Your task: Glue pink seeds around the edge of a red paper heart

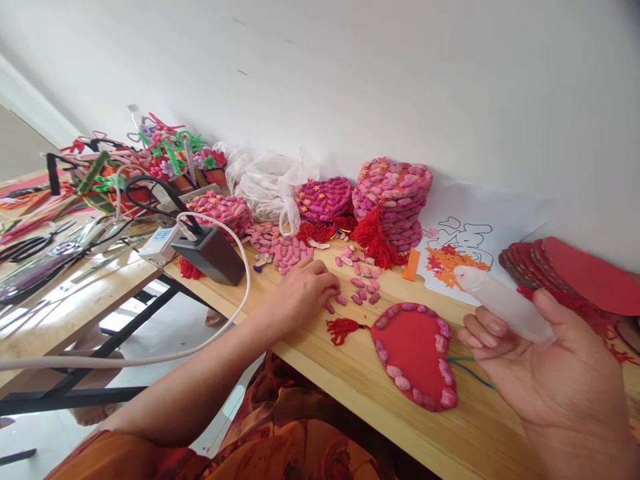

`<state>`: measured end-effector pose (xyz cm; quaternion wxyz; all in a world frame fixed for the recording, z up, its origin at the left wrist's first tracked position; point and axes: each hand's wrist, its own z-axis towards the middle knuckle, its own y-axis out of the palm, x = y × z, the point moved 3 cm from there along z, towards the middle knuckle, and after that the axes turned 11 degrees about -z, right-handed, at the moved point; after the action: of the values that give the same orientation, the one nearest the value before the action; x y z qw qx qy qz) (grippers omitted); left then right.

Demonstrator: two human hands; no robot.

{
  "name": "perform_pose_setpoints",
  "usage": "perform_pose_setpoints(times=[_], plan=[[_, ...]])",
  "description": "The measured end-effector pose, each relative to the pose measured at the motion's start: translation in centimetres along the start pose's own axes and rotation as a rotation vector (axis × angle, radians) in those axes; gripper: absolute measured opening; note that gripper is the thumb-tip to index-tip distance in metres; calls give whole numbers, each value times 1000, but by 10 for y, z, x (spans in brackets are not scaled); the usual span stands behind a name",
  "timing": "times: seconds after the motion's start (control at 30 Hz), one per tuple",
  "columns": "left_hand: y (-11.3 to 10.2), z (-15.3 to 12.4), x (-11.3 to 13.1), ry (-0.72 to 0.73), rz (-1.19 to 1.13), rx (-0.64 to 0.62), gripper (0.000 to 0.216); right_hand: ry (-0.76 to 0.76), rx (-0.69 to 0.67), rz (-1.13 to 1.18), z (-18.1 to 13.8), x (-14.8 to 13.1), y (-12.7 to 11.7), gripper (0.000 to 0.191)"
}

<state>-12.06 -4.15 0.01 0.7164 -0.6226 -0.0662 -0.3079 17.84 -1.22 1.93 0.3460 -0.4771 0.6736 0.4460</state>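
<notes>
My left hand (304,290) rests low over the wooden table with its fingers curled down, closed on a pink-dyed peanut shell (330,307) at the fingertips. More loose pink peanut shells (367,272) lie just right of it. In my right hand (555,360), raised over the table's right side, a translucent white glue bottle (510,307) is gripped, its nozzle pointing up and left. Between the hands lies a red heart-shaped board (415,347), its edge lined with pink peanut shells. A red tassel (343,330) hangs off its left side.
Finished peanut-covered pieces stand in a stack (393,203) against the wall. Beside them are a white plastic bag (273,187) and orange paper stars (450,263) on a white sheet. Red boards (585,273) pile at right. A black adapter (210,257) with a white cable sits left.
</notes>
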Motion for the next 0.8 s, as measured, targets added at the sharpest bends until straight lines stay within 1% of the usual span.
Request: perform_pose_setpoints(times=[0.1,0.17,0.23,0.33,0.47,0.53,0.6,0.7,0.8], plan=[[-4,3,0,-25,59,43,20,-35,-13,-2,-1,-1,1,35],[-8,7,-2,-28,92,64,22,-26,-25,-4,-1,0,2,33],[-12,16,-6,-24,115,81,26,-6,-28,-6,0,1,2,32],[-14,38,-17,0,133,87,30,-9,-9,3,0,1,1,31],[-6,63,-30,37,101,26,45,-27,-3,3,1,0,0,29],[0,67,-31,53,61,-7,49,0,4,10,1,1,-1,29],[3,66,-31,54,8,-7,45,47,29,22,1,3,-1,30],[0,62,-31,29,-74,74,40,80,45,34,2,4,-1,29],[-7,60,-35,5,-129,168,35,63,20,35,2,4,-1,28]])
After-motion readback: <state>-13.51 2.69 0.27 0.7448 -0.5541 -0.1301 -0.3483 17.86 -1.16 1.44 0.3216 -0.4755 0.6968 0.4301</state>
